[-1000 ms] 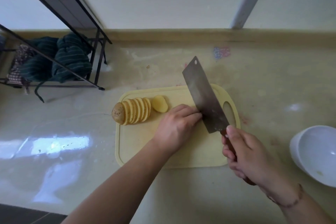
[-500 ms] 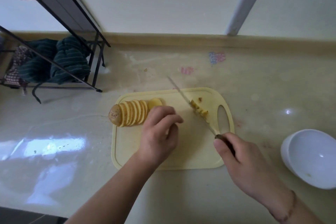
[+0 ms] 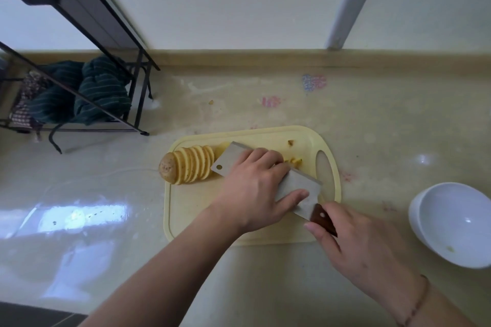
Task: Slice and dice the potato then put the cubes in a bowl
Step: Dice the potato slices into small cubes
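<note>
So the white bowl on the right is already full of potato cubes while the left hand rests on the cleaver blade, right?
Not quite. In the head view the white bowl holds no cubes, only a tiny speck. The left hand does rest on the cleaver blade.

The potato (image 3: 187,167) shows pale yellow cut slices and a brown, speckled skin at its end, on a pale yellow cutting board (image 3: 196,210). The cleaver (image 3: 297,186) has a silver-grey blade and a dark reddish-brown handle, and the bowl (image 3: 451,223) near the worktop's right edge is white. The glossy worktop (image 3: 106,220) is cream-beige with faint pink and blue smudges toward its back edge, where a black wire rack (image 3: 138,98) holds dark green cloth (image 3: 101,93) with thin light stripes.
</note>
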The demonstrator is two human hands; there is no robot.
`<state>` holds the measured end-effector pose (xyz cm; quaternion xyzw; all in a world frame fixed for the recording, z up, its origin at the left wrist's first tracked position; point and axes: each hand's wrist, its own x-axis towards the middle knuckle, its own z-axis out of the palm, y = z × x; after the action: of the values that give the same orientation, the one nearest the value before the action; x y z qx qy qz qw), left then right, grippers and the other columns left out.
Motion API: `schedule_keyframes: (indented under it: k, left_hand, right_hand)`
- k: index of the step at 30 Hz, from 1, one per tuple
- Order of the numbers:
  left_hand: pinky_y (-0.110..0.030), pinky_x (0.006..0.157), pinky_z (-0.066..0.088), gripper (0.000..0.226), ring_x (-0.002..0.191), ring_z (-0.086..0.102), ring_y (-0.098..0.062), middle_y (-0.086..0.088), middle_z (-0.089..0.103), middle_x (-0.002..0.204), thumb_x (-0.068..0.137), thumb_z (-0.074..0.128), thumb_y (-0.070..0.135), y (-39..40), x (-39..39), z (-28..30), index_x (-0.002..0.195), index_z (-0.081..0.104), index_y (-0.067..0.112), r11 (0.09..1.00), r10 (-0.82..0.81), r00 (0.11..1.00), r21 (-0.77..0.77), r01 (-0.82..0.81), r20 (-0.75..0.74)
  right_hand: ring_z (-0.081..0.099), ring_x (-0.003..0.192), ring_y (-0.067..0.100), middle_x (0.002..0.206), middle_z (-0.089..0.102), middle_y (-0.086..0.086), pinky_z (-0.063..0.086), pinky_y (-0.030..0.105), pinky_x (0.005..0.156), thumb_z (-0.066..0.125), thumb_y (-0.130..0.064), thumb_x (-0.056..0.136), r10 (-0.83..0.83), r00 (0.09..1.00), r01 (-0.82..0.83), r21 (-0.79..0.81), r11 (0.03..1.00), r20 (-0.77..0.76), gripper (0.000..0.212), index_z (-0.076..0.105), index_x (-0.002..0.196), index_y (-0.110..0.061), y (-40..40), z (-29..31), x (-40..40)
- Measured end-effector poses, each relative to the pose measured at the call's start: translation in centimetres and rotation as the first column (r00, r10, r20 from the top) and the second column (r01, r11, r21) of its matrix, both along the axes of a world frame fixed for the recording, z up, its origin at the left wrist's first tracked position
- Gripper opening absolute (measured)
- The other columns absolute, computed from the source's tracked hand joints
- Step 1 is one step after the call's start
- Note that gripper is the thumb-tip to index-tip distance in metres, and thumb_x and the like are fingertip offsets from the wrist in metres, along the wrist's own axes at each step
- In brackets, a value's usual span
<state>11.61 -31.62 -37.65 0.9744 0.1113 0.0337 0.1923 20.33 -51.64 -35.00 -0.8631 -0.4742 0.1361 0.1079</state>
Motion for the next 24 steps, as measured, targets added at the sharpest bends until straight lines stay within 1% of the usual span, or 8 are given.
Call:
schedule_keyframes:
  k: [5, 8, 11, 12, 14, 16, 18, 24]
  left_hand:
    - [-0.044, 0.099, 0.041, 0.069, 0.113, 0.056, -0.024, 0.001, 0.066, 0.12, 0.094, 0.037, 0.072, -0.2, 0.5, 0.3, 0.116, 0.071, 0.017, 0.996, -0.058, 0.996, 0.062, 0.062, -0.073]
    - [-0.044, 0.101, 0.043, 0.053, 0.116, 0.059, -0.026, -0.003, 0.068, 0.122, 0.099, 0.05, 0.056, 0.4, -0.4, 0.8, 0.117, 0.073, 0.013, 1.0, -0.01, 0.98, 0.006, 0.009, 0.199]
    - [-0.037, 0.096, 0.048, 0.026, 0.104, 0.063, -0.023, -0.009, 0.071, 0.109, 0.094, 0.058, 0.02, 3.3, -2.0, 2.1, 0.108, 0.073, 0.004, 0.961, 0.277, 0.84, -0.117, -0.252, 0.467]
    - [-0.035, 0.096, 0.046, 0.026, 0.103, 0.062, -0.024, -0.008, 0.071, 0.108, 0.09, 0.057, 0.016, 4.6, -2.5, 2.5, 0.108, 0.072, 0.004, 0.934, 0.349, 0.822, -0.098, -0.343, 0.451]
    - [-0.04, 0.099, 0.042, 0.037, 0.112, 0.059, -0.027, -0.004, 0.07, 0.115, 0.085, 0.06, 0.029, 6.4, -3.0, 2.9, 0.117, 0.069, 0.012, 0.921, 0.355, 0.911, 0.09, -0.379, 0.21]
    - [-0.052, 0.11, 0.035, 0.053, 0.125, 0.053, -0.029, 0.001, 0.067, 0.127, 0.085, 0.061, 0.049, 7.1, -2.6, 2.9, 0.131, 0.063, 0.021, 0.945, 0.241, 0.962, 0.257, -0.203, -0.127]
    - [-0.058, 0.119, 0.024, 0.062, 0.134, 0.046, -0.028, 0.004, 0.061, 0.136, 0.087, 0.059, 0.06, 7.1, -1.8, 2.9, 0.14, 0.056, 0.027, 0.957, 0.159, 0.933, 0.283, -0.065, -0.324]
    - [-0.051, 0.124, 0.015, 0.053, 0.125, 0.054, -0.025, 0.001, 0.06, 0.131, 0.093, 0.06, 0.051, 7.8, -0.4, 2.3, 0.138, 0.055, 0.024, 0.963, 0.127, 0.917, 0.27, -0.022, -0.379]
  right_hand:
    - [0.051, 0.046, 0.012, 0.061, 0.056, -0.008, 0.038, 0.027, 0.035, 0.028, -0.062, 0.092, -0.004, 1.0, 0.004, -0.024, 1.0, -0.004, 0.046, 0.054, 0.087, -0.024, 0.0, 0.3, 0.0]
    - [0.053, 0.046, 0.01, 0.061, 0.057, -0.01, 0.035, 0.024, 0.037, 0.029, -0.061, 0.092, -0.039, 0.998, 0.037, -0.042, 0.998, -0.05, 0.045, 0.055, 0.088, -0.025, -0.2, 0.7, -0.3]
    - [0.052, 0.05, 0.006, 0.057, 0.051, -0.015, 0.033, 0.016, 0.042, 0.026, -0.065, 0.09, -0.144, 0.956, 0.147, -0.005, 0.989, -0.256, 0.04, 0.051, 0.089, -0.033, -0.6, 1.4, -0.7]
    - [0.052, 0.052, 0.005, 0.054, 0.05, -0.013, 0.034, 0.017, 0.043, 0.027, -0.067, 0.088, -0.186, 0.916, 0.207, 0.022, 0.978, -0.355, 0.04, 0.051, 0.088, -0.034, -0.8, 1.5, -0.9]
    - [0.047, 0.045, 0.007, 0.054, 0.053, -0.007, 0.034, 0.02, 0.044, 0.031, -0.07, 0.083, -0.232, 0.807, 0.329, 0.088, 0.94, -0.543, 0.043, 0.054, 0.085, -0.034, -0.8, 1.8, -1.3]
    - [0.037, 0.041, 0.01, 0.052, 0.046, 0.002, 0.032, 0.028, 0.043, 0.038, -0.079, 0.075, -0.239, 0.626, 0.474, 0.119, 0.872, -0.743, 0.055, 0.058, 0.087, -0.028, -0.5, 2.1, -1.7]
    - [0.032, 0.041, 0.014, 0.053, 0.042, 0.002, 0.026, 0.022, 0.04, 0.047, -0.086, 0.064, -0.257, 0.416, 0.58, 0.037, 0.814, -0.872, 0.068, 0.059, 0.083, -0.022, -0.1, 2.1, -2.2]
    - [0.032, 0.04, 0.014, 0.054, 0.044, 0.004, 0.026, 0.016, 0.038, 0.051, -0.088, 0.056, -0.255, 0.341, 0.583, -0.009, 0.812, -0.905, 0.072, 0.059, 0.078, -0.019, 0.5, 1.9, -3.0]
